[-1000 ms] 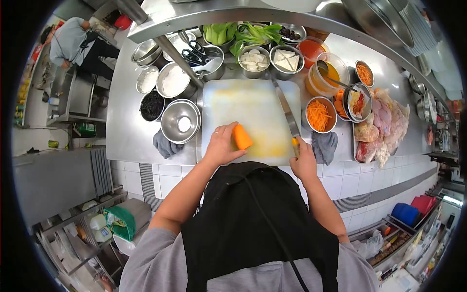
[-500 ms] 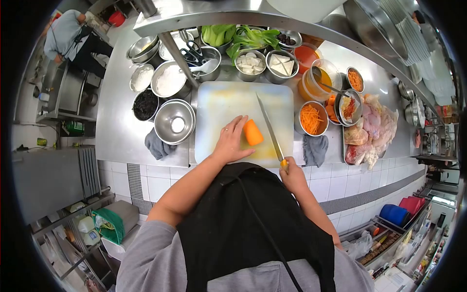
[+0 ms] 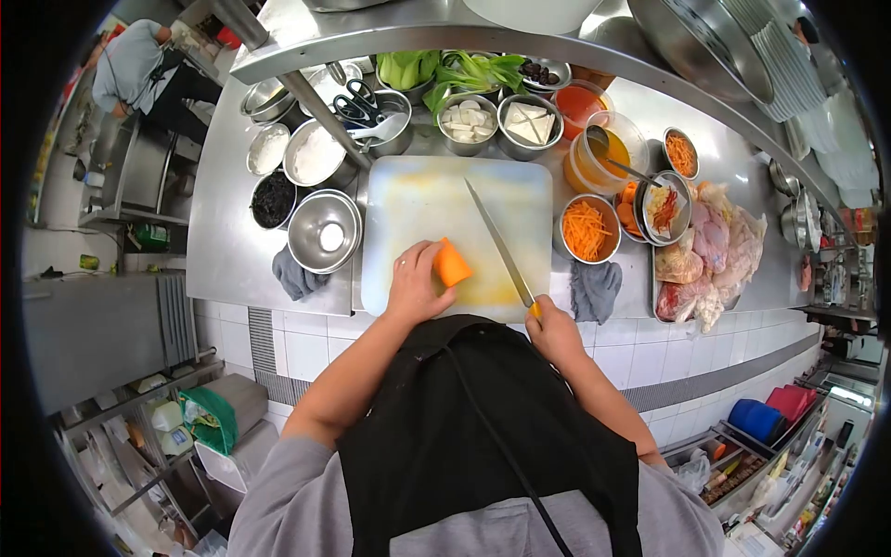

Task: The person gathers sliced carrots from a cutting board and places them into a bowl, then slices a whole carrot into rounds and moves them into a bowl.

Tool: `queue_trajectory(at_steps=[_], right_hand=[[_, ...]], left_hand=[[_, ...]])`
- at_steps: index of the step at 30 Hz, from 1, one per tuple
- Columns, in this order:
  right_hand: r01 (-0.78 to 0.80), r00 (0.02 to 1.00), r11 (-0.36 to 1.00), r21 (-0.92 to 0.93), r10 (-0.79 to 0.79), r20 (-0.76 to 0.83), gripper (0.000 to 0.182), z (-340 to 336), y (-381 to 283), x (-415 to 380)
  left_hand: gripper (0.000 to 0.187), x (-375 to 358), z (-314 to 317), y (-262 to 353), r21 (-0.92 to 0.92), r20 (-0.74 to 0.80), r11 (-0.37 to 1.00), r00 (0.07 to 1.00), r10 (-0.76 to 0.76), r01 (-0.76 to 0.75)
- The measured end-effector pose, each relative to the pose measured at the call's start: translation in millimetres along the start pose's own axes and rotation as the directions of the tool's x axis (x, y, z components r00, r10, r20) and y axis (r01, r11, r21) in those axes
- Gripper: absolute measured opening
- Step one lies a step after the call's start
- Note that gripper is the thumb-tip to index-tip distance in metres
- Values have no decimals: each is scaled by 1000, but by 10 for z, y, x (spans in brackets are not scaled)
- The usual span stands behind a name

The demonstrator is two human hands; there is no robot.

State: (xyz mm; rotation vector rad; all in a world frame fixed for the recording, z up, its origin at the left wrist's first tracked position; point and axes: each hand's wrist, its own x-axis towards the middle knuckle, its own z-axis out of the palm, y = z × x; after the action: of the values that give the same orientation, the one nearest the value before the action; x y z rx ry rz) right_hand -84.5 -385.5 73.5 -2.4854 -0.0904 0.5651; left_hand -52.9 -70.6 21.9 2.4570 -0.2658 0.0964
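Your left hand (image 3: 415,283) is closed over the near end of the carrot piece (image 3: 452,263), pinning it to the cutting board (image 3: 418,200) at lower centre of the frame. Your right hand (image 3: 551,327) is clamped on the handle of the knife (image 3: 499,245); its blade runs up and left across the board, just right of the carrot and apart from it. The carrot's long axis points up and right, toward the blade. A bowl of shredded carrot (image 3: 587,228) stands right of the board.

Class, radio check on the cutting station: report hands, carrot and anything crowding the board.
Left hand gripping carrot chunk on cutting board. Right hand holding knife, blade angled beside carrot. Bowls ring the board; cutting area open.
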Motion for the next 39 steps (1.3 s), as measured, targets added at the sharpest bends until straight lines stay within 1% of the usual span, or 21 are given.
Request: queue_trajectory(at_steps=[2,4,5,6,8,9,11,15,17,21,23,24,26,30,32,33,35,36,38,39], right_hand=[[8,1000,1000,-3,-8,-7,31,3,-75,-14],[19,1000,1000,-11,-19,-10,29,39,-71,11],[16,1000,999,-40,-15,25,29,89,-29,53],[14,998,998,-69,-10,61,29,94,-54,73],[18,998,997,-69,-14,63,29,60,-96,61],[17,998,998,-66,-13,57,29,48,-139,30],[9,998,998,-70,-4,65,29,64,-184,-6],[0,996,995,-95,9,89,29,121,-157,-5],[2,997,995,-101,6,80,29,121,-169,-20],[-4,998,997,-83,8,55,30,105,-183,-58],[-11,999,996,-84,15,51,30,100,-191,-67],[-14,999,996,-84,18,50,31,95,-203,-76],[-19,998,996,-81,24,59,31,58,-236,-91],[-16,997,997,-76,22,75,30,-52,-302,-149],[-6,996,997,-83,13,84,31,-154,-343,-212],[7,996,996,-90,1,92,31,-204,-361,-261],[2,994,996,-94,8,108,31,-295,-393,-369],[3,993,995,-99,9,120,31,-345,-412,-411],[-5,991,992,-125,22,135,30,-433,-470,-472],[-5,989,989,-148,27,149,29,-461,-486,-496]], left_hand=[[96,-117,30,-65,4,-41,998,997,-68,68],[99,-117,8,-48,4,-63,998,996,-57,58],[102,-136,-1,-40,3,-86,999,995,-50,50],[102,-142,-28,-33,2,-84,998,995,-58,59],[105,-104,-93,-60,-19,-62,1000,998,-12,11],[105,-111,-96,-94,-18,-57,1000,998,-20,19],[104,-72,-82,-142,-21,-66,999,997,29,-30],[101,-12,-78,-131,-24,-67,999,997,39,-41],[97,16,-79,-96,-34,-53,998,997,50,-52],[96,33,39,-161,-61,-14,995,997,80,-81],[98,28,44,-133,-79,-62,995,997,54,-59],[98,42,37,-118,-81,-58,995,997,54,-59],[98,84,20,-98,-90,-93,991,991,92,-101],[96,115,26,-111,-98,-78,989,992,99,-107],[87,124,27,-118,-83,-105,989,988,112,-121],[87,120,48,-124,-88,-99,989,989,110,-119],[75,116,93,-134,-113,-159,985,981,111,-130],[75,119,115,-128,-120,-155,984,982,109,-128],[64,126,164,-115,-88,-199,987,973,117,-137],[64,121,200,-123,-96,-196,986,974,115,-135]])
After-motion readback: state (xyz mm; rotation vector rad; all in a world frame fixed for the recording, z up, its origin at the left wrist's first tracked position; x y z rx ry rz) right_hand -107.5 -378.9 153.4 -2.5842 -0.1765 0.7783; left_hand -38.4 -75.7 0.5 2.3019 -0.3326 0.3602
